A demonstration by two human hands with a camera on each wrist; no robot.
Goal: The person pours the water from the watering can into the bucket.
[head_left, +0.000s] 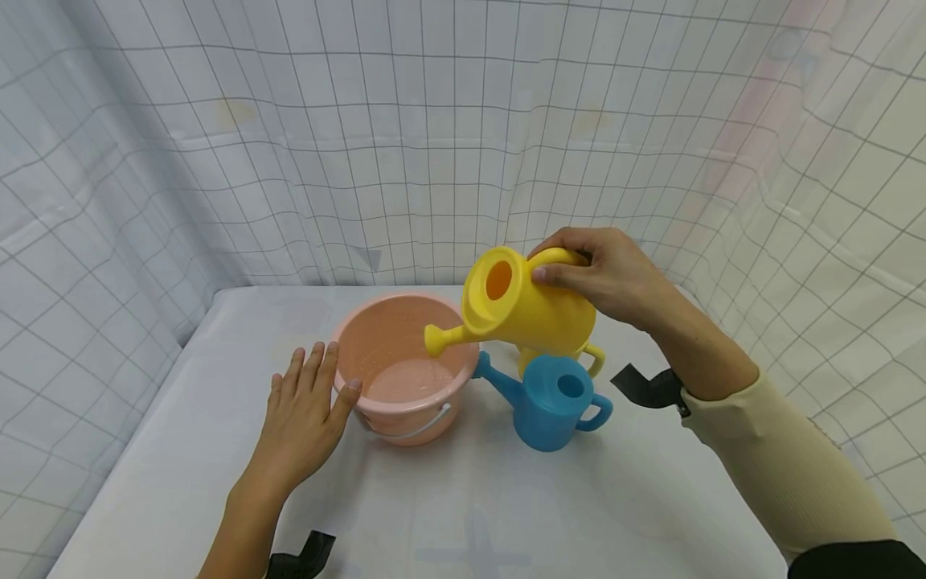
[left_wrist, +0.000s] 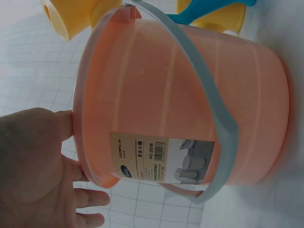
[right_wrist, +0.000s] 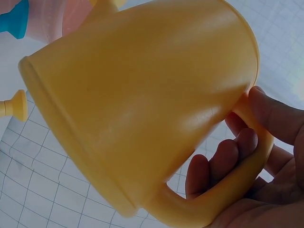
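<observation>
A yellow watering can [head_left: 550,310] is tipped to the left in the air, its spout over the pink bucket [head_left: 415,418]. My right hand [head_left: 611,269] grips it by the handle, with fingers curled round the loop in the right wrist view. The bucket stands upright with droplets inside, its pale handle [left_wrist: 209,90] hanging down the near side. Against the bucket's left rim rests my left hand [head_left: 307,414], fingers extended; in the left wrist view its thumb and fingertips touch the rim.
A blue watering can [head_left: 550,406] stands right of the bucket, its spout toward it. Behind it, another yellow watering can [head_left: 595,359] is partly hidden. White grid-patterned curtains [head_left: 405,145] surround the white-covered table [head_left: 463,507] at the back and sides.
</observation>
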